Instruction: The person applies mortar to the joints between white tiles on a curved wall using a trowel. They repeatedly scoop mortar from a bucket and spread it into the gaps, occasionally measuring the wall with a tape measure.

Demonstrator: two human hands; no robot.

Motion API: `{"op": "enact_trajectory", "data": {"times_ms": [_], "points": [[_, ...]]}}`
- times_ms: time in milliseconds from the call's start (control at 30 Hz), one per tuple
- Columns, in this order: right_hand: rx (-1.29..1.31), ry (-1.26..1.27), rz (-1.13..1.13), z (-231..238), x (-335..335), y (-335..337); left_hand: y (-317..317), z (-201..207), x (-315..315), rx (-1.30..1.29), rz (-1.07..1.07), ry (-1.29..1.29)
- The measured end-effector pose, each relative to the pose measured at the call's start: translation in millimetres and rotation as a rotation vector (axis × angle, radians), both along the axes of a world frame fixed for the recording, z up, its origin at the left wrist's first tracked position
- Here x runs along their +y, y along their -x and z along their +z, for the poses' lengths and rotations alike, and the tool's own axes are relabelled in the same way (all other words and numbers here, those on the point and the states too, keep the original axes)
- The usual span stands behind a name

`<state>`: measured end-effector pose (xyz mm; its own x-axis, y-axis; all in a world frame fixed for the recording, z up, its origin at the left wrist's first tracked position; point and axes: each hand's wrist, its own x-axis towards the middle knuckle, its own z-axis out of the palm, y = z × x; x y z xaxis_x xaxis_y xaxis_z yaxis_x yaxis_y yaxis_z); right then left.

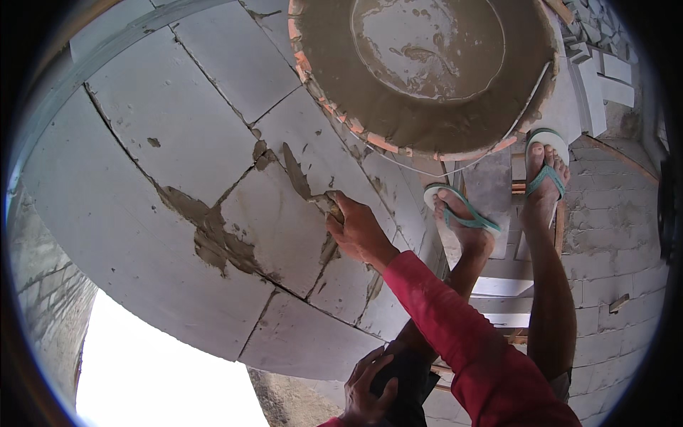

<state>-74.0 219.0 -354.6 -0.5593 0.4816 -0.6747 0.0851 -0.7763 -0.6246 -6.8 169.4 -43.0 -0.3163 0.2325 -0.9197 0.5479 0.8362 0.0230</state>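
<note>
My right hand, in a red sleeve, reaches out to a wall of large white blocks. Its fingers are closed on a small mortar-covered tool, which touches a grey mortar joint between two blocks. Wet mortar is smeared along the joints, with a thick patch to the left of the hand. My left hand rests with fingers spread on the dark cloth over my knee, at the lower edge, and holds nothing.
A round pan coated with grey mortar sits at the top, above my hand. My two feet in teal flip-flops stand on planks to the right. More block wall lies far right, and a bright opening at the lower left.
</note>
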Motion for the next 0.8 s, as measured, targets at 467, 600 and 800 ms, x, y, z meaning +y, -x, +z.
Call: {"op": "enact_trajectory", "data": {"times_ms": [467,600,800], "points": [[-0.295,-0.716,0.189,128.3,130.8,-143.3,-3.2,13.0,-43.9,-0.058,-0.002,-0.114],[-0.811,-0.944,0.542,113.0,219.6,-207.5,-6.0,14.3,-50.3,-0.059,-0.01,-0.142],[-0.682,-1.023,1.279,38.1,289.5,-183.6,-9.1,18.9,-54.7,-0.066,0.017,-0.152]]}}
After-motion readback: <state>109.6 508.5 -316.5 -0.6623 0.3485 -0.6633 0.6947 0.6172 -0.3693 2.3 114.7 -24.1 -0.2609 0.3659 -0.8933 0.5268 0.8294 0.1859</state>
